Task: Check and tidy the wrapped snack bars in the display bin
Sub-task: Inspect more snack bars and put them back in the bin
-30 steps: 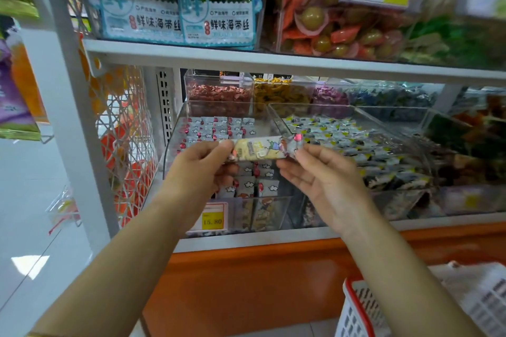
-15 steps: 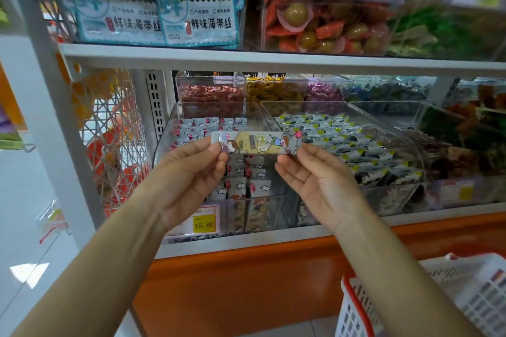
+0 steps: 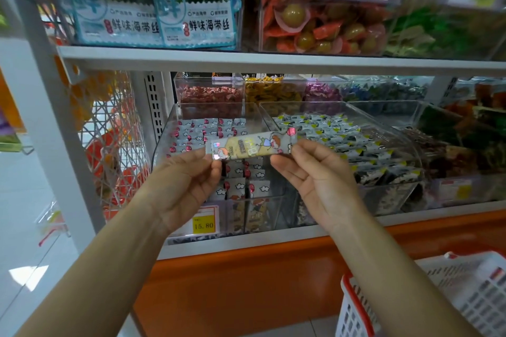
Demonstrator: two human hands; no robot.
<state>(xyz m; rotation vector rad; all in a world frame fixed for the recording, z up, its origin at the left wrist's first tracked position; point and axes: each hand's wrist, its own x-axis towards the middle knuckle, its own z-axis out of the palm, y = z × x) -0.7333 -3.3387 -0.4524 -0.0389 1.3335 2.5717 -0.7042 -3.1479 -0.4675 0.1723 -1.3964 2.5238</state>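
A: Setting?

B: Shop aisle. White metal shelving [image 3: 246,59] on an orange base panel [image 3: 246,282], with a wire mesh side panel [image 3: 115,145] at left. Upper level stocked with seaweed packs [image 3: 153,16].

A: Location of task items?

B: Lower level, in the clear display bin [image 3: 164,142], leftmost of the front row. Loaded with wrapped snack bars [image 3: 205,131] in rows, pale wrappers with red dots. Yellow price tag [image 3: 204,223] marked 15.80 on the front wall.

A: Item under inspection?

B: One held snack bar [image 3: 252,146], yellow wrapper with cartoon print. Raised in front of the display bin, above the rows. Long axis near level, right end slightly higher, printed face toward the camera.

A: Grip at the left end?

B: Pinched by the left hand [image 3: 180,186] between thumb and forefinger. Remaining fingers lightly bent and close together beneath the bar.

A: Grip at the right end?

B: Pinched at the fingertips by the right hand [image 3: 320,180], palm turned toward the camera. Fingers side by side, slightly bent, not spread.

A: Adjacent items?

B: Neighbouring bin [image 3: 397,145] just beside on the right, holding black-and-white wrapped pieces. White basket [image 3: 410,295] with a red rim at lower right, below shelf level, well apart from both hands.
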